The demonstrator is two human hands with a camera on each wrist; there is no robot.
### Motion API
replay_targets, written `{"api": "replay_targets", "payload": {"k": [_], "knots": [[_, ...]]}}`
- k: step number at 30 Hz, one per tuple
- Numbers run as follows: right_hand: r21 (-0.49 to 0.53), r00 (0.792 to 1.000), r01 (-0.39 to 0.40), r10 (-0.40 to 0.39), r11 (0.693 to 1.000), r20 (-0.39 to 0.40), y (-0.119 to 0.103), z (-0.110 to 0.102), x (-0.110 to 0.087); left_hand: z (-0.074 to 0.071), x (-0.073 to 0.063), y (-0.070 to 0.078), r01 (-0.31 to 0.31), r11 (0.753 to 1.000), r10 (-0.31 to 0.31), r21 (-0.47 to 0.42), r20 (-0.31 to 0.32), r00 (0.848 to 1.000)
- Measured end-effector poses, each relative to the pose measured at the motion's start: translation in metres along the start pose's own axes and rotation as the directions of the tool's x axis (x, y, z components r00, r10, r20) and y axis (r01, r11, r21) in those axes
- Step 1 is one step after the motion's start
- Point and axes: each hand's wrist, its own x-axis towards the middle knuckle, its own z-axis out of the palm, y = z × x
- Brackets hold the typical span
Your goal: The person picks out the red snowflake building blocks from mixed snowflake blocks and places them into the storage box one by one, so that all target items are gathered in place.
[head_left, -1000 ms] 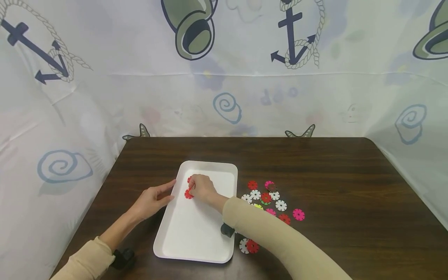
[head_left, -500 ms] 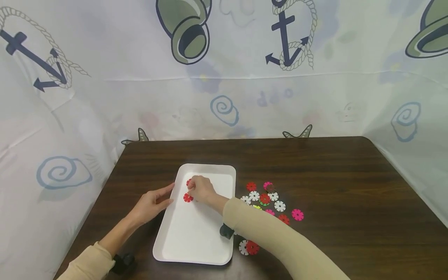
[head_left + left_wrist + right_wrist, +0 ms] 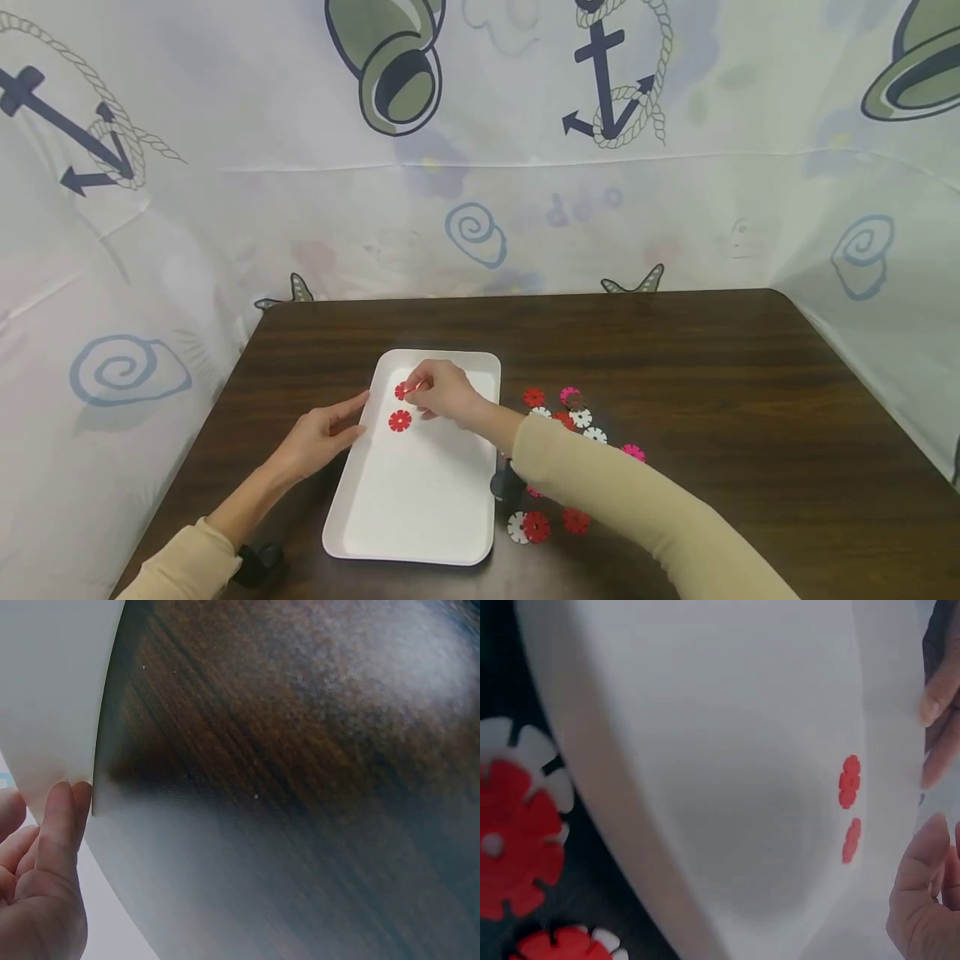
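A white tray (image 3: 412, 500) lies on the dark wood table. Two red notched plastic discs, an upper one (image 3: 401, 391) and a lower one (image 3: 400, 421), sit flat near its far left side. My right hand (image 3: 444, 390) hovers over the tray beside the upper disc and partly covers it; its loosely bent fingers show nothing held in the right wrist view. At the tray's left rim, my left hand (image 3: 318, 437) touches the edge with fairly straight fingers. The left wrist view shows those fingers (image 3: 56, 832) against the rim.
Right of the tray lie several loose notched discs in red, white, pink and brown, including a red disc (image 3: 536, 527) overlapping a white one (image 3: 517, 527). My right sleeve (image 3: 600, 475) hides part of this pile. A patterned cloth (image 3: 480, 167) hangs behind the table.
My right hand has risen slightly and drawn right, uncovering the lower red disc and more of the upper one. The left hand keeps its place at the rim. The head view has shifted slightly.
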Motion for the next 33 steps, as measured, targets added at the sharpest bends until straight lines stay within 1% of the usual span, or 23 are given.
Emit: {"api": "replay_targets", "payload": {"k": [7, 9, 13, 18, 24, 33], "knots": [[0.092, 0.999, 0.043, -0.045, 0.995, 0.016, 0.002, -0.022, -0.013, 0.001, -0.002, 0.002, 0.026, 1.000, -0.026, 0.003, -0.016, 1.000], [0.103, 0.998, 0.054, -0.057, 0.993, 0.021, 0.003, -0.030, -0.018, 0.001, -0.002, 0.002, 0.029, 1.000, -0.029, 0.003, -0.017, 0.999], [0.108, 0.997, 0.071, -0.074, 0.992, 0.019, 0.007, -0.046, -0.029, 0.001, -0.002, 0.002, 0.031, 0.999, -0.031, 0.008, -0.017, 0.999], [0.115, 0.998, 0.061, -0.061, 0.992, -0.005, 0.016, -0.064, -0.039, 0.001, -0.002, 0.002, 0.038, 0.999, -0.038, 0.019, -0.020, 0.999], [0.126, 0.998, 0.067, -0.065, 0.990, -0.018, 0.027, -0.087, -0.052, 0.001, -0.001, 0.002, 0.027, 1.000, -0.027, 0.009, -0.018, 0.999], [0.085, 0.997, 0.055, -0.049, 0.995, -0.066, 0.048, -0.115, -0.064, 0.002, -0.001, 0.002, 0.031, 0.999, -0.031, 0.008, -0.015, 0.999]]}}
